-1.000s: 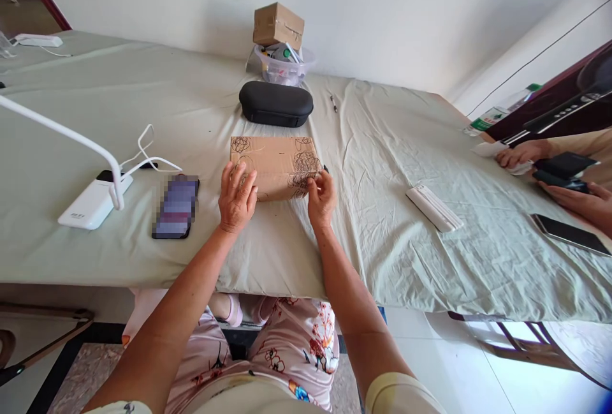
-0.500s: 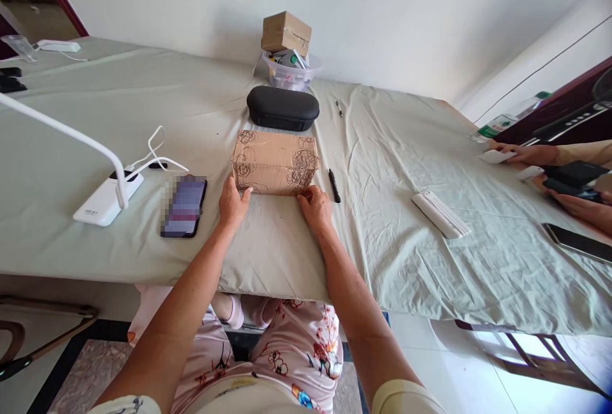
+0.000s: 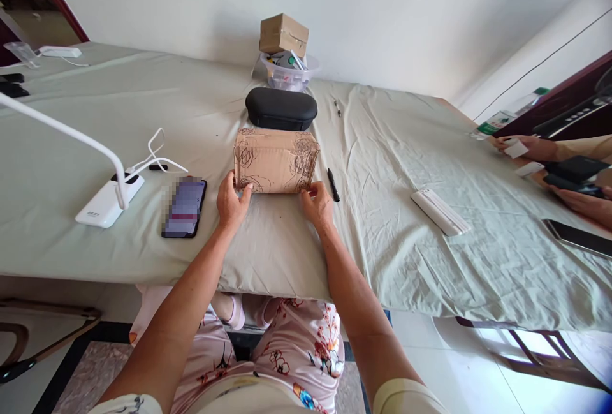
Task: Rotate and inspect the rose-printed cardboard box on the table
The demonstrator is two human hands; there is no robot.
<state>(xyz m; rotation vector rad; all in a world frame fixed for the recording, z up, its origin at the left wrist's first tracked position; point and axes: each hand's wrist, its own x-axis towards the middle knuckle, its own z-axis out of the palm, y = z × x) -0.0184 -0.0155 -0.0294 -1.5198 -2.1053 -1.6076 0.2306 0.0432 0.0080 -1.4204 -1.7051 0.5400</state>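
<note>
A brown cardboard box with dark scribbles near its corners is in front of me on the cloth. Its broad scribbled face leans toward me. My left hand grips the lower left corner, thumb on the near face and fingers partly hidden behind the side. At the lower right corner, my right hand is closed on the box with thumb and bent fingers. A black pen lies just right of my right hand. Behind the box sits a black zip case.
On the left are a phone and a white lamp base with a cable. A plastic basket with a small carton above it stands by the wall. A white power bank lies right. Another person's hands hold things at far right.
The box has tipped up, so its near face now shows taller and its top narrower. Both my hands keep their hold at the lower corners. The other person's hand at right has shifted slightly.
</note>
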